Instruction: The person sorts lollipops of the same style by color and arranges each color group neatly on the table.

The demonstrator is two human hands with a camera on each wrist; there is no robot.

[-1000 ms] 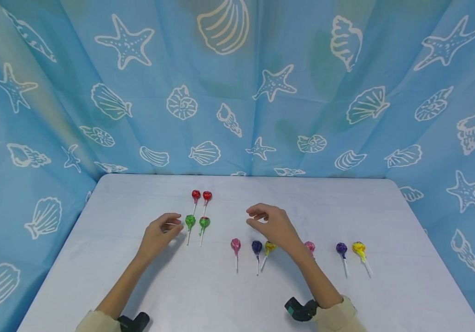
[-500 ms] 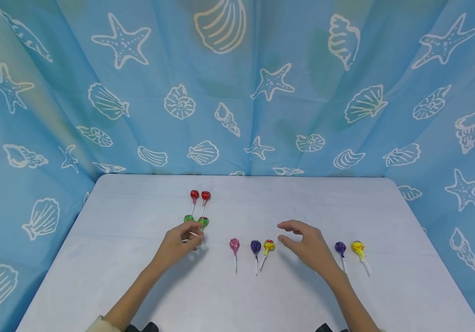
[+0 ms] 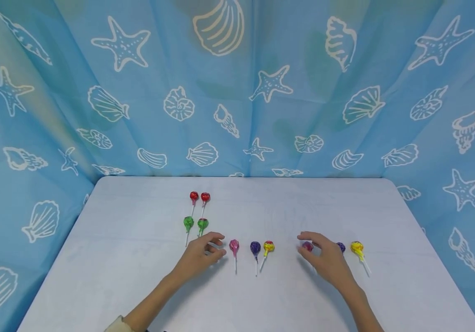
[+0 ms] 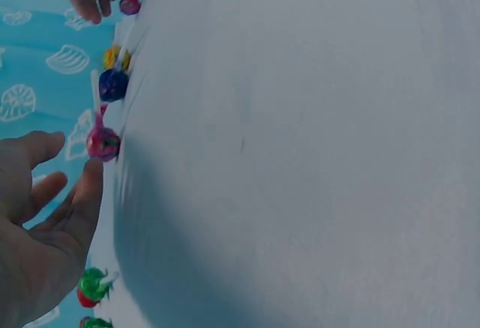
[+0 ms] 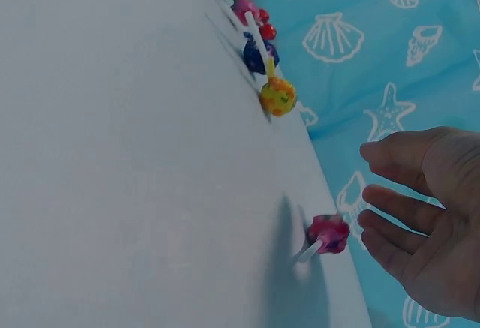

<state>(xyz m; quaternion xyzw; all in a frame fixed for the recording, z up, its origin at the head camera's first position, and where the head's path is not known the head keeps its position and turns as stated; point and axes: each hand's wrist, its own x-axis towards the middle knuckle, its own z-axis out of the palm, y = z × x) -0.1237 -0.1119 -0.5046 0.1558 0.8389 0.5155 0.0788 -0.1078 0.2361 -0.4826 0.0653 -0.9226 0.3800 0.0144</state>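
Note:
My left hand (image 3: 199, 256) hovers just left of a pink lollipop (image 3: 234, 246), its fingers loosely bent with nothing between them. In the left wrist view that same pink lollipop (image 4: 103, 144) appears close to the fingertips. A second pink lollipop (image 3: 308, 246) lies at the thumb and fingers of my right hand (image 3: 329, 259), which are spread apart around its head in the head view. From the right wrist, a gap shows between this pink lollipop (image 5: 328, 233) and the fingers. Part of a purple lollipop (image 3: 340, 247) is hidden behind the right hand.
Two red lollipops (image 3: 205, 197) lie above two green lollipops (image 3: 188, 222) at the left. Between my hands are a purple lollipop (image 3: 255, 248) and a yellow lollipop (image 3: 268, 246). Another yellow lollipop (image 3: 357, 248) is at the right. A blue shell-print curtain (image 3: 237, 92) hangs behind the white table (image 3: 137, 207).
My left hand has moved right, from beside the green lollipops to the pink one. The right hand has moved right and down, from above the middle lollipops to the other pink one.

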